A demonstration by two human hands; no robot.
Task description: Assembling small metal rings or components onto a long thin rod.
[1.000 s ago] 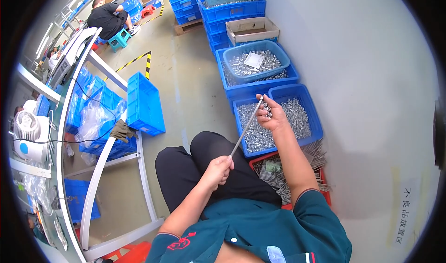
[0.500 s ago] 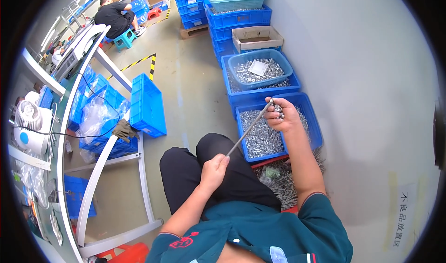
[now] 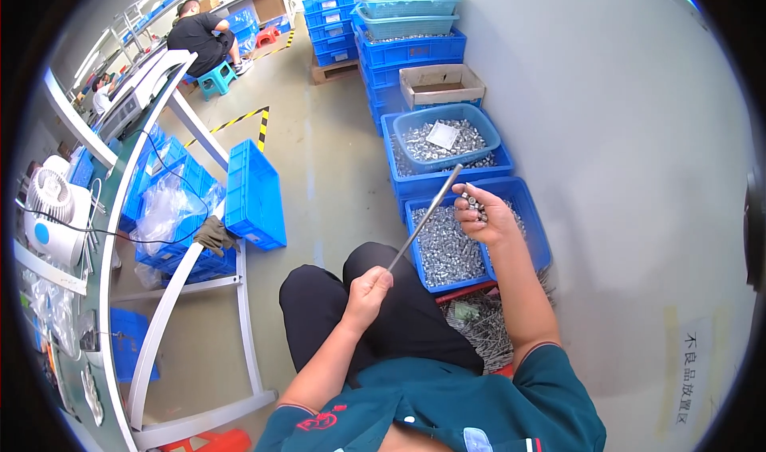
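Note:
My left hand (image 3: 367, 294) is closed round the lower end of a thin grey metal rod (image 3: 421, 222), which slants up and to the right over my knees. The rod's far tip stands free, just left of my right hand (image 3: 496, 222). Curled fingers of that right hand hold several small silvery metal nuts (image 3: 472, 205). Below it sits a blue crate (image 3: 546, 244) filled with a heap of similar small metal parts (image 3: 445, 248). Under this crate lies a pile of thin metal rods (image 3: 488, 324), partly hidden by my arm and leg.
Beyond the crate, a light-blue basket (image 3: 493, 125) of metal parts stands in another crate, with a cardboard box (image 3: 441, 78) and stacked crates behind. A wall (image 3: 606, 213) runs along the right. On the left are a workbench frame (image 3: 163, 328), a fan (image 3: 54, 205) and an upright blue crate (image 3: 257, 189). A person (image 3: 199, 41) sits farther off.
The rod's tip, earlier at my right fingertips, now stands apart from them. My right hand has dropped slightly, still holding the nuts. My left hand keeps its grip.

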